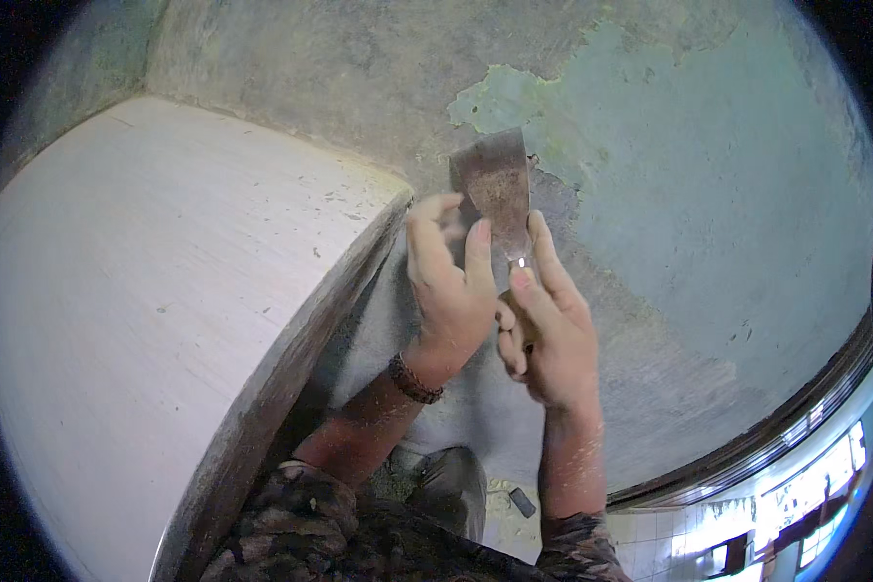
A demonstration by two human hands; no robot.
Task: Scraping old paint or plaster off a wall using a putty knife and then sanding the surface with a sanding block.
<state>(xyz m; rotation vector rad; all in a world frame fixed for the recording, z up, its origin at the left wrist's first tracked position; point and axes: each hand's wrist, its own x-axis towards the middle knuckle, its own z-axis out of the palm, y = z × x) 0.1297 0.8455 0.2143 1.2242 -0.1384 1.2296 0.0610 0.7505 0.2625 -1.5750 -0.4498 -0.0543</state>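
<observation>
My right hand [553, 320] is closed around the handle of a metal paint scraper [500, 193], with the thumb near the ferrule and the forefinger along the blade's right side. Brownish stains cover the wide blade, whose broad edge points up at the wall. Just left of the blade is my left hand [447, 276], thumb and fingers apart, with nothing seen in it. Some of its fingers are blurred, and whether they touch the blade I cannot tell. Beyond the scraper, light green paint [684, 167] ends in a ragged, flaking edge against bare grey plaster [349, 80].
At left, a white slab [174, 284] with scattered paint flakes has a thick, rough edge [284, 378] near my left arm. A dark phone-like object [522, 502] lies on the debris-strewn floor below. Dark trim [756, 444] runs along the green wall's side at lower right.
</observation>
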